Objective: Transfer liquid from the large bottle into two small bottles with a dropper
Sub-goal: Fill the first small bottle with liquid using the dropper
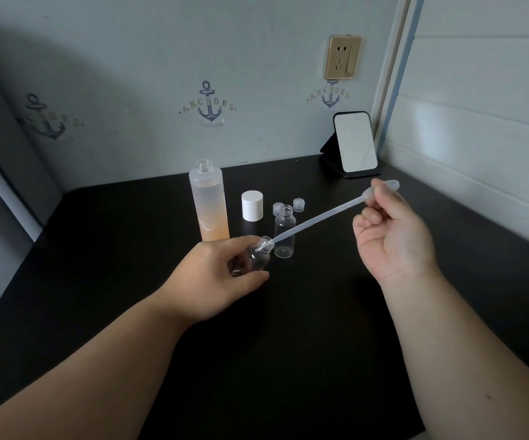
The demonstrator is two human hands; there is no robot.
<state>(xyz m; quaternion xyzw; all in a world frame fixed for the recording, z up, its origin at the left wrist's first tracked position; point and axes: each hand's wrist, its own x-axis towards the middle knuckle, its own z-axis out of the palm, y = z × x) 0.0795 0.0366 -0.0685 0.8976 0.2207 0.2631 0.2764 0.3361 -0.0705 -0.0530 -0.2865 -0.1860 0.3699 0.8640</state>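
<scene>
The right hand [390,230] pinches the soft bulb of a long clear plastic dropper [320,219] between thumb and fingertip, with the other fingers curled in. The dropper slants down and to the left, and its thin tip sits right at the mouth of a small clear plastic bottle [258,254]. The left hand [225,274] grips that small bottle with its fingers wrapped round it and tilts it, so the mouth points up toward the dropper.

So the long stick of the dropper lines up with the bottle's neck. I think the next squeeze needs the tip to stay inside that little mouth.

Just behind, a second small clear bottle [284,231] stands upright on the black table [288,344]. The tall frosted bottle of peach liquid [209,204] stands open nearer the back edge.
</scene>
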